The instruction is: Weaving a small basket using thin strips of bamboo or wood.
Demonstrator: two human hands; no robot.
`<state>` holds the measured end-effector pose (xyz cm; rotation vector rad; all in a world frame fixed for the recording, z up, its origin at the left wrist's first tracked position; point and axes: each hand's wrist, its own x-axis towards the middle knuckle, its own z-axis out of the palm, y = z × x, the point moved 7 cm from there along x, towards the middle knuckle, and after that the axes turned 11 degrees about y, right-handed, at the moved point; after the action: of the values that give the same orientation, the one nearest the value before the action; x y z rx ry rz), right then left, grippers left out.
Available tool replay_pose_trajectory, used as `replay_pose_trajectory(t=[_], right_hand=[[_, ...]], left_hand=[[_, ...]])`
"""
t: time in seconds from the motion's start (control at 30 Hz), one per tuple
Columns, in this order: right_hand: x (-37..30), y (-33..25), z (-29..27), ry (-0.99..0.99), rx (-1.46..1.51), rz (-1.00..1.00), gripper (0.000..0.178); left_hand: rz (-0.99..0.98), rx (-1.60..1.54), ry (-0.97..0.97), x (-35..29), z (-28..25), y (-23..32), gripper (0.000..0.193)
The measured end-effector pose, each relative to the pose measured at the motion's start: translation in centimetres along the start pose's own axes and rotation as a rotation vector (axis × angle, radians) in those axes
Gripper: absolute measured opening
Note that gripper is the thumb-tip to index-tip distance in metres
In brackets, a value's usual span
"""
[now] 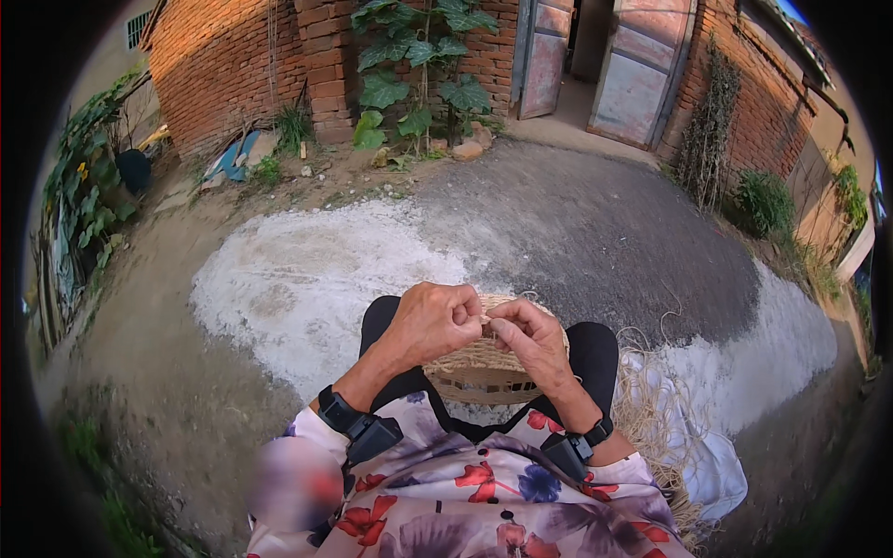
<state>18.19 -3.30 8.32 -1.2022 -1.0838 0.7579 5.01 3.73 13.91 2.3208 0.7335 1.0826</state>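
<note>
A woven basket (479, 377) of pale straw-coloured cord rests between my knees, its open slatted band facing me. Above its upper part, my left hand (434, 319) is closed in a pinch. My right hand (530, 339) meets it fingertip to fingertip, also pinching. A small bit of pale cord (485, 320) shows between the two sets of fingers. Both hands hide much of the basket's far side. Beside my right leg lies a loose tangled heap of the same cord (656, 418).
A white sack (721, 474) lies under the cord heap at my right. White powdery ground (298, 279) and dark grey ground (595, 232) spread ahead. Farther off stand a brick wall (223, 74), a leafy climbing plant (419, 56) and an open metal double door (637, 79).
</note>
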Motion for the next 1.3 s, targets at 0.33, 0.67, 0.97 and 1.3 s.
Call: replay_pose_trajectory(t=[0.33, 0.67, 0.97, 1.3], right_hand=[[-0.3, -1.7, -0.2, 0.101, -0.779, -0.517, 0.006], [1.7, 1.3, 3.2, -0.162, -0.942, -0.520, 0.008], [2.9, 4.4, 2.3, -0.172, -0.532, -0.083, 0.014], [1.7, 4.5, 1.8, -0.118, -0.171, 0.497, 0.013]], left_hand=[[-0.078, 0.143, -0.067, -3.3, 3.2, -6.4, 0.016], [0.067, 0.129, -0.050, -3.6, 3.8, -6.7, 0.017], [0.144, 0.077, -0.025, -3.8, 3.1, -6.7, 0.013], [0.129, 0.177, -0.216, -2.3, 4.3, -6.8, 0.013]])
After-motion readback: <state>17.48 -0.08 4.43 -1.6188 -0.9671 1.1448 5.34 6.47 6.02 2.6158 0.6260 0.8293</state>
